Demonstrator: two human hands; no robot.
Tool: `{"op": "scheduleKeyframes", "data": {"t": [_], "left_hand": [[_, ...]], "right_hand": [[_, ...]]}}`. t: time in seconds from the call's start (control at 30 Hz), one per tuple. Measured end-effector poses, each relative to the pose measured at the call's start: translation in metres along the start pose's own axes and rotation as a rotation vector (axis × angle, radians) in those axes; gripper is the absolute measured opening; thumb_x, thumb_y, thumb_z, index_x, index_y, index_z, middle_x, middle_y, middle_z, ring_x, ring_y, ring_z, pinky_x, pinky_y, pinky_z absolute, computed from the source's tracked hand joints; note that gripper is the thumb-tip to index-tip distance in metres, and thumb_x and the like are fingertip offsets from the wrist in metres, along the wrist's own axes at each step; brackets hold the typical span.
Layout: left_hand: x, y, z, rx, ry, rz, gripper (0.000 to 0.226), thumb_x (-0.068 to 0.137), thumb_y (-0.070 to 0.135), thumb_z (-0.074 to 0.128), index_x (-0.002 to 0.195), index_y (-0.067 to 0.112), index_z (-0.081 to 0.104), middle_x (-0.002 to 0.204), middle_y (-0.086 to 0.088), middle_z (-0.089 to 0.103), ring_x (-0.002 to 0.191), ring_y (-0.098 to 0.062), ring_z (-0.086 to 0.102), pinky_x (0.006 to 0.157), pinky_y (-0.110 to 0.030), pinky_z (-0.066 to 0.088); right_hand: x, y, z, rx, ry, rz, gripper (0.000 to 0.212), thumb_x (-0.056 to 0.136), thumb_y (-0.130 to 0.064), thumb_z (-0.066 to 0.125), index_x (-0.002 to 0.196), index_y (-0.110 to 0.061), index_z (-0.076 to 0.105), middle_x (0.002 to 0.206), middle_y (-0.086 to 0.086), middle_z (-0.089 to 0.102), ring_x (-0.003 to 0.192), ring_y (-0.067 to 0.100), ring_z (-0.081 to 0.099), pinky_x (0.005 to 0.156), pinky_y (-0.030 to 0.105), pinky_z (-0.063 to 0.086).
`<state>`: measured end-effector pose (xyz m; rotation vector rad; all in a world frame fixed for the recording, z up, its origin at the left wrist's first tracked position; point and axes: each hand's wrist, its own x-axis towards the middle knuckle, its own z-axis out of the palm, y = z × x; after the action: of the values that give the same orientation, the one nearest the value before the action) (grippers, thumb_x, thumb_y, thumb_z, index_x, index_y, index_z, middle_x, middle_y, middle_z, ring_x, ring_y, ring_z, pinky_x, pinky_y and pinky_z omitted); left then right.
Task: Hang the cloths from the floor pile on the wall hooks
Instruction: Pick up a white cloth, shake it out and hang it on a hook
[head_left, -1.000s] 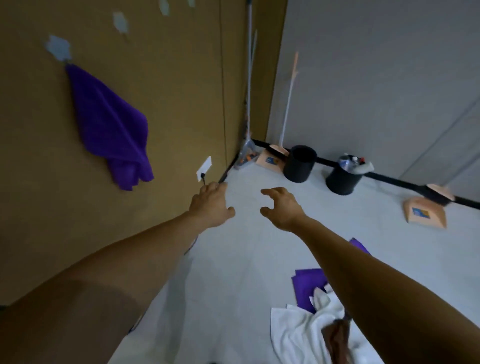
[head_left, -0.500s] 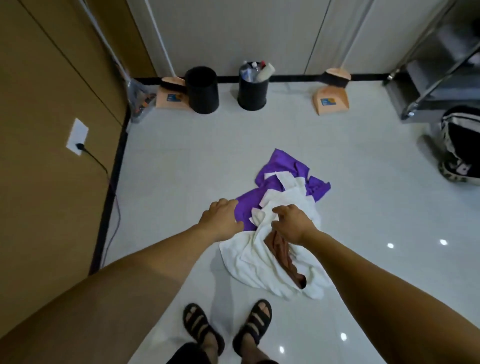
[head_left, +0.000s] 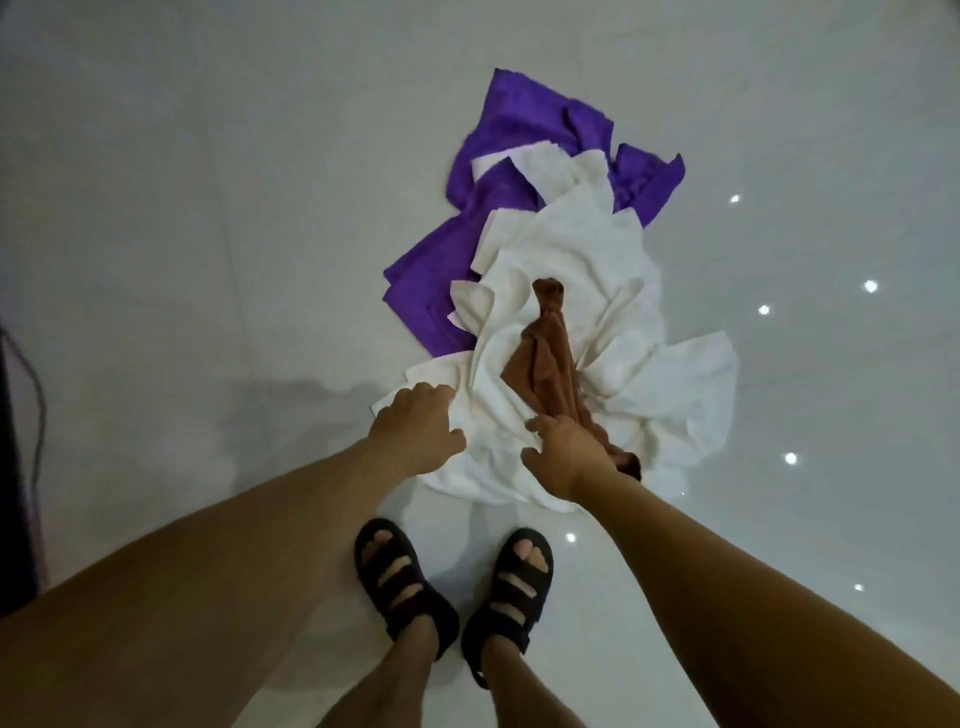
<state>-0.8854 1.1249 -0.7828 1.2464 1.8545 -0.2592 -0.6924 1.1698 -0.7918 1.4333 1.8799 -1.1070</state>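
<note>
A pile of cloths lies on the floor in front of my feet: purple cloths (head_left: 498, 208) at the far side, white cloths (head_left: 566, 249) over them, and a brown cloth (head_left: 545, 358) on top. My left hand (head_left: 415, 431) is at the near left edge of the white cloths. Its fingers bend down onto the fabric and their tips are hidden. My right hand (head_left: 566, 452) is over the near end of the brown cloth, with its fingers spread and loosely bent and nothing held. No wall hooks are in view.
The floor (head_left: 208, 260) is glossy pale tile with light reflections on the right. My feet in black sandals (head_left: 405, 587) stand just behind the pile. At the far left edge runs a dark baseboard (head_left: 10, 467) with a cable.
The view has swung from the wall and a hung purple cloth down to the floor pile. Both hands have dropped from mid-air to the near edge of the pile.
</note>
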Motion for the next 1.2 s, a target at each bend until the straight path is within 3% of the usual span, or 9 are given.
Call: {"op": "scheduleKeyframes", "data": {"t": [0.2,0.43,0.5,0.6,0.73,0.93,1.03,1.13,1.2], "left_hand": [[0.095,-0.061,0.102,-0.021,-0.019,-0.028,0.063,0.086,0.043,0.058,0.141,0.02,0.037,0.134,-0.007,0.047,0.123,-0.028,0.043,0.096,-0.042,0.043],[0.15,-0.104,0.157,-0.076,0.002,-0.02,0.063,0.087,0.041,0.058,0.142,0.019,0.037,0.136,-0.006,0.045,0.124,-0.026,0.042,0.094,-0.039,0.044],[0.149,-0.108,0.159,-0.093,0.005,-0.019,0.063,0.087,0.04,0.058,0.142,0.019,0.037,0.136,-0.006,0.045,0.124,-0.026,0.042,0.093,-0.039,0.044],[0.129,-0.106,0.148,-0.106,-0.008,-0.025,0.061,0.087,0.04,0.059,0.14,0.018,0.039,0.134,-0.006,0.046,0.122,-0.026,0.042,0.093,-0.039,0.044],[0.078,-0.083,0.1,-0.142,0.043,0.002,0.069,0.086,0.04,0.062,0.144,0.019,0.031,0.143,-0.007,0.039,0.129,-0.027,0.038,0.099,-0.04,0.04],[-0.032,-0.033,-0.053,-0.354,0.311,0.255,0.098,0.071,0.032,0.08,0.151,0.023,0.023,0.149,-0.004,0.033,0.132,-0.023,0.037,0.104,-0.033,0.037],[-0.096,-0.019,-0.143,-0.388,0.314,0.342,0.104,0.069,0.033,0.08,0.151,0.031,0.017,0.151,0.002,0.031,0.133,-0.016,0.036,0.104,-0.029,0.035],[-0.161,-0.006,-0.225,-0.341,0.238,0.408,0.072,0.073,0.031,0.076,0.138,0.028,0.045,0.136,0.006,0.05,0.123,-0.012,0.047,0.102,-0.032,0.041],[-0.204,-0.001,-0.277,-0.245,0.251,0.432,0.027,0.075,0.026,0.07,0.1,0.019,0.062,0.104,0.003,0.06,0.102,-0.018,0.056,0.09,-0.041,0.047]], "right_hand": [[0.123,0.023,0.116,-0.137,-0.027,-0.027,0.044,0.094,-0.03,0.048,0.136,-0.017,0.045,0.131,0.009,0.049,0.117,0.029,0.05,0.091,0.036,0.045],[0.194,0.038,0.177,-0.491,0.155,-0.08,0.036,0.092,-0.021,0.054,0.127,-0.015,0.05,0.125,0.009,0.05,0.109,0.027,0.052,0.082,0.036,0.047],[0.198,0.037,0.177,-0.468,0.201,-0.077,0.028,0.095,-0.021,0.048,0.121,-0.018,0.058,0.118,0.006,0.056,0.106,0.026,0.053,0.081,0.035,0.047],[0.182,0.027,0.156,-0.189,0.266,-0.033,0.03,0.1,-0.033,0.042,0.105,-0.016,0.066,0.107,0.007,0.061,0.101,0.028,0.054,0.083,0.037,0.047],[0.117,-0.008,0.103,0.315,0.322,-0.109,0.023,0.102,-0.036,0.039,0.089,-0.023,0.054,0.086,-0.004,0.059,0.078,0.018,0.055,0.071,0.03,0.042],[-0.018,-0.093,-0.023,0.511,0.394,-0.389,0.025,0.099,-0.034,0.047,0.074,-0.031,0.046,0.067,-0.016,0.052,0.067,0.001,0.05,0.063,0.02,0.039],[-0.085,-0.146,-0.092,0.678,0.247,-0.415,0.022,0.097,-0.031,0.053,0.076,-0.024,0.053,0.067,-0.019,0.055,0.066,-0.001,0.049,0.071,0.025,0.043],[-0.151,-0.202,-0.159,0.674,0.143,-0.544,0.016,0.095,-0.026,0.058,0.08,-0.023,0.062,0.075,-0.008,0.061,0.072,0.004,0.056,0.074,0.027,0.046],[-0.193,-0.238,-0.197,0.641,0.107,-0.629,0.012,0.091,-0.029,0.065,0.08,-0.022,0.065,0.077,-0.004,0.065,0.073,0.005,0.058,0.074,0.024,0.047]]}}
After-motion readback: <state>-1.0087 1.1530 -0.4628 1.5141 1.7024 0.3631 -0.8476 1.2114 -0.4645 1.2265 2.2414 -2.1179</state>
